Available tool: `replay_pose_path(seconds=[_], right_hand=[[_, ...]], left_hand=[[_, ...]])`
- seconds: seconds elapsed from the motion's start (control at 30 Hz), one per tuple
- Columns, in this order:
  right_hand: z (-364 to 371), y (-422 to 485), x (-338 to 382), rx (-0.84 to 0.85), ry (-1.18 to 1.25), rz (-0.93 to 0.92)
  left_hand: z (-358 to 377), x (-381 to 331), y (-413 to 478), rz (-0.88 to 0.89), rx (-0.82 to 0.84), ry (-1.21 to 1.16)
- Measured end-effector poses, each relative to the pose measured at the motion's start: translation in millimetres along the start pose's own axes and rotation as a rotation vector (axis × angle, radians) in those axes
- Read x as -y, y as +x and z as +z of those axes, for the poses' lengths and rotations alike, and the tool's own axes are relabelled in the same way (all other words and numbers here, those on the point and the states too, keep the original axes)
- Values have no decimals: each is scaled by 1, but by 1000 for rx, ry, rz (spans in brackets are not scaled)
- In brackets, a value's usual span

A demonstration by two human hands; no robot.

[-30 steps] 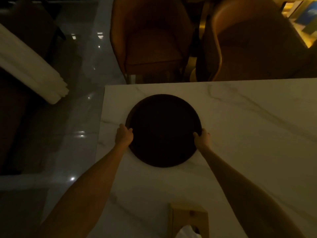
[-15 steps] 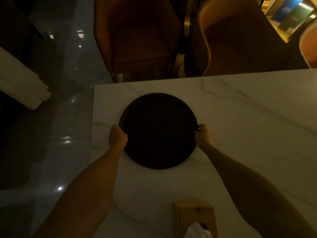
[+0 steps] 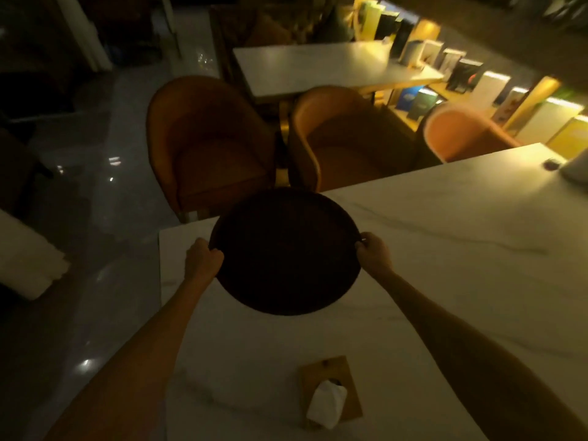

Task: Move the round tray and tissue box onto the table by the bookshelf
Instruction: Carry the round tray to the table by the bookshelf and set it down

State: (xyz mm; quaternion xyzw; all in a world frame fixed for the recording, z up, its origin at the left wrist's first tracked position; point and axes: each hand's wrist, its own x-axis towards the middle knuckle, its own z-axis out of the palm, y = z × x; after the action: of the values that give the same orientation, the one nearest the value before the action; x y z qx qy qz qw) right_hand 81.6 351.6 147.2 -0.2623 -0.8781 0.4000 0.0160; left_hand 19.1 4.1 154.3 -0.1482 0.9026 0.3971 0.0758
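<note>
A dark round tray is held above the near marble table, its far rim past the table's edge. My left hand grips the tray's left rim and my right hand grips its right rim. A wooden tissue box with a white tissue sticking out stands on the near table, close to me. A second pale table stands further away beside a lit bookshelf.
Three orange armchairs stand between the two tables. A small dark object lies at the near table's far right. Glossy floor runs along the left, with a white bundle.
Both hands have lifted the tray off the table and pushed it toward the far edge. My view has tilted up, showing the second table and the bookshelf.
</note>
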Motion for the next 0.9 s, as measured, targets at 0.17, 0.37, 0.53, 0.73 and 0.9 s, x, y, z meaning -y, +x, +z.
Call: replay_pose_path(seconds=[0.17,0.37,0.53,0.73,0.9], right_hand=[[-134,-38,4,-202,116,-128],[-285,-55,-56,-376,227,-195],[-398,-38,-151,-432,199,-232],[-506,-12,-259,-412,99,-158],[-562,1,-313,-407,107,-73]], left_hand=[[-22,-104,-73,240,-60,-191],[14,-230,-163,473,-55,-159],[97,-314,-244,517,27,-168],[225,-366,-310,509,61,-181],[307,-403,-337,497,121,-192]])
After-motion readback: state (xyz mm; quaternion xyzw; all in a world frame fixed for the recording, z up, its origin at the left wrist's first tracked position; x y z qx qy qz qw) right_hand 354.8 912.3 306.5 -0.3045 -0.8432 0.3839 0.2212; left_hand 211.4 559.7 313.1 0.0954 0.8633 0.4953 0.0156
